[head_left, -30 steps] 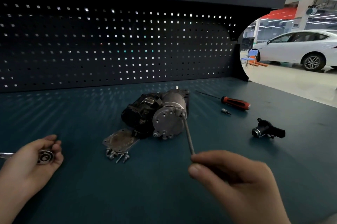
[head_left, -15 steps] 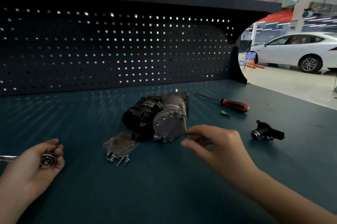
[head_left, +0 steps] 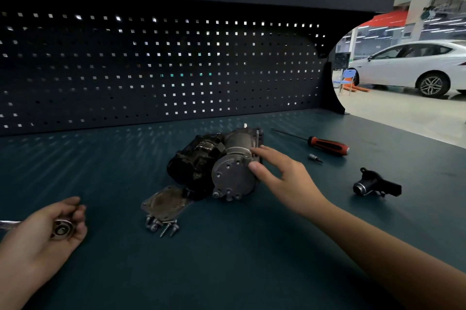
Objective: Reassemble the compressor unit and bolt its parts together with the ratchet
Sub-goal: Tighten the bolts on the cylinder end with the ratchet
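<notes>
The compressor unit (head_left: pixel 232 180), a grey cylinder with a round end cap joined to a black motor body (head_left: pixel 196 161), lies on its side mid-bench. My right hand (head_left: pixel 290 178) reaches to its right flank, with the thumb tip on the end cap's rim and the index finger just above it, fingers nearly straight. The long bolt is hidden behind that hand. My left hand (head_left: pixel 37 239) lies palm up at the near left, fingers curled round the head of the ratchet (head_left: pixel 61 229), whose handle runs off the left edge.
A flat metal cover plate (head_left: pixel 164 202) leans at the unit's front left, with several loose screws (head_left: pixel 162 225) before it. To the right lie a red-handled screwdriver (head_left: pixel 327 144), a small bit (head_left: pixel 314 157) and a black fitting (head_left: pixel 375 183). A dark pegboard (head_left: pixel 161 70) walls the back.
My right hand slid the long bolt it held into the compressor's side and moved forward onto the unit. The left hand and ratchet stayed put.
</notes>
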